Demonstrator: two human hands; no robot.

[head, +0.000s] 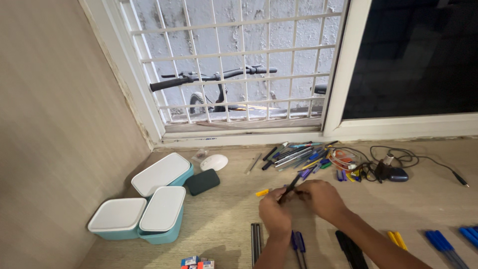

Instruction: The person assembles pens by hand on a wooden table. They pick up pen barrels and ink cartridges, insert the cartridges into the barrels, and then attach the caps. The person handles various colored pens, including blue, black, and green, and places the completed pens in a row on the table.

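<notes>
We are in the middle of sorting pens, and the step in hand seems to be the check or the closing of one single pen. Both our hands meet over the tabletop (224, 219): the left hand (275, 213) and the right hand (321, 198) are curled shut around a thin dark pen (290, 186), whose upper end sticks out between the fingers and points toward the window. How firm the grip is we cannot tell, because the fingers cover the lower part.

In our judgement the next move calls for a small, exact pull or twist along the pen's axis, and then for laying it with its own kind. The pen is slim, smooth and hard plastic, so it may slip if the pinch is loose.

Behind the hands lies the mixed pile of pens (298, 155), many colours, crossing each other. Near the lower edge there are tidy groups: dark pens (256, 241), two blue pens (298, 244), a black group (351, 249), yellow pens (397, 239) and blue pens at the right (440, 244). A small yellow cap (262, 192) lies just beside the hands.

At the left stand three teal boxes with white lids (149, 201), smooth, with rounded corners, touching each other. A dark matt case (202, 181) and a white glossy mouse (213, 162) are near them. A tangle of black cable (398, 159) lies at the right.
</notes>
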